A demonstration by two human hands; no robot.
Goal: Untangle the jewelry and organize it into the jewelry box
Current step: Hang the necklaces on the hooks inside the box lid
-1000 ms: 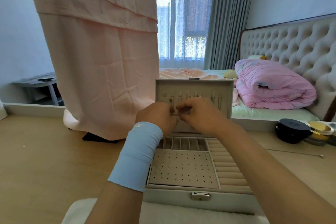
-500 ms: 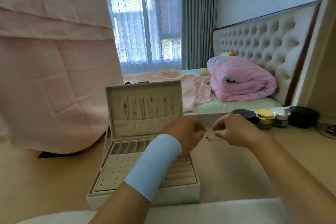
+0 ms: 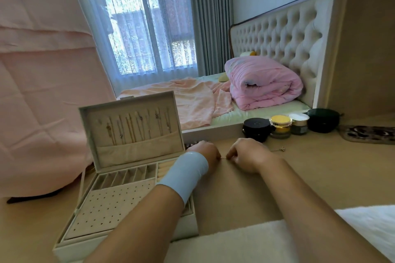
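The open jewelry box [image 3: 111, 205] stands at the left of the counter [image 3: 320, 179], with necklaces [image 3: 128, 127] hanging in its raised lid. Just right of it, the left hand [image 3: 205, 152] and right hand [image 3: 249, 155] rest low on the counter. Their curled fingers pinch a thin chain [image 3: 223, 158] stretched between them. A small pendant [image 3: 282, 149] lies further right, near the jars [image 3: 280, 127].

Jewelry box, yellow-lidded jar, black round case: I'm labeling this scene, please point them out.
jewelry box [image 3: 111, 209]: head view, bare perforated panel.
yellow-lidded jar [image 3: 280, 120]: head view, centre of lid.
black round case [image 3: 257, 124]: head view, top of lid.
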